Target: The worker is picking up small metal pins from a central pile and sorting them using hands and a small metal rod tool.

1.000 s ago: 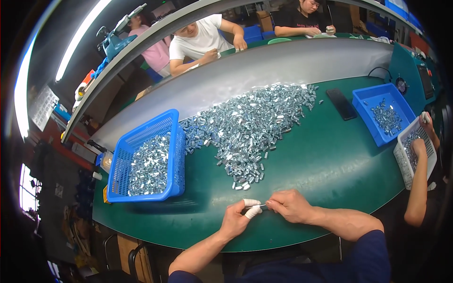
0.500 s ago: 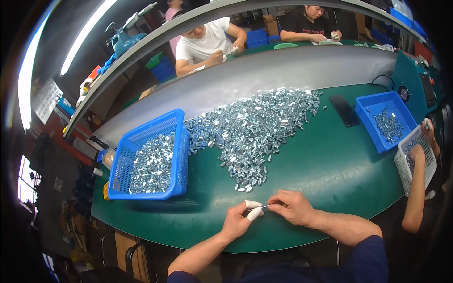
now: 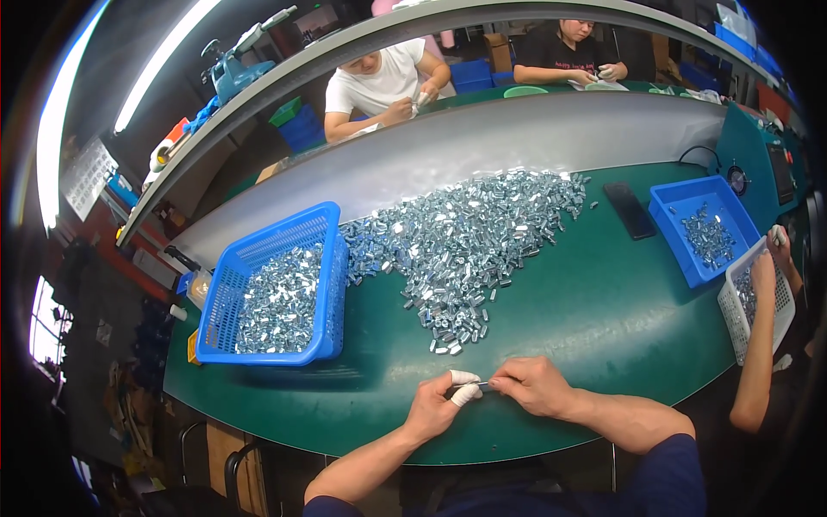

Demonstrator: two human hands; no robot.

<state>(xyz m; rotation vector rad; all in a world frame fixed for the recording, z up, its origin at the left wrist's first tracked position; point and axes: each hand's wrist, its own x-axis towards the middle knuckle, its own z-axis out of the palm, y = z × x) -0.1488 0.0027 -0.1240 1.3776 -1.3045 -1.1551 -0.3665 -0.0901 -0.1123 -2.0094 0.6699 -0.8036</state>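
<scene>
Near the front of the green table, my left hand (image 3: 433, 405) is closed, its thumb and forefinger wrapped in white coverings. They pinch a small metal piece, mostly hidden by the fingertips. My right hand (image 3: 536, 386), bare-fingered, is closed on a thin metal rod (image 3: 483, 384) whose other end meets the left fingertips. Whether the rod sits inside the piece I cannot tell. Beyond my hands spreads a large heap of small shiny metal sleeves (image 3: 465, 250). A blue perforated basket (image 3: 334, 284) at the left holds many more of the same parts.
At the right are a dark phone (image 3: 629, 211), a blue tray (image 3: 680, 185) with metal parts, and a white basket (image 3: 738, 323) with a co-worker's hands at it. A grey metal barrier (image 3: 517, 129) runs behind the heap; two people work beyond it. A teal machine (image 3: 749, 146) stands far right.
My right fingertips have shifted slightly toward the left ones, and less of the rod shows between them. The co-worker's hand at the white basket has moved up a little.
</scene>
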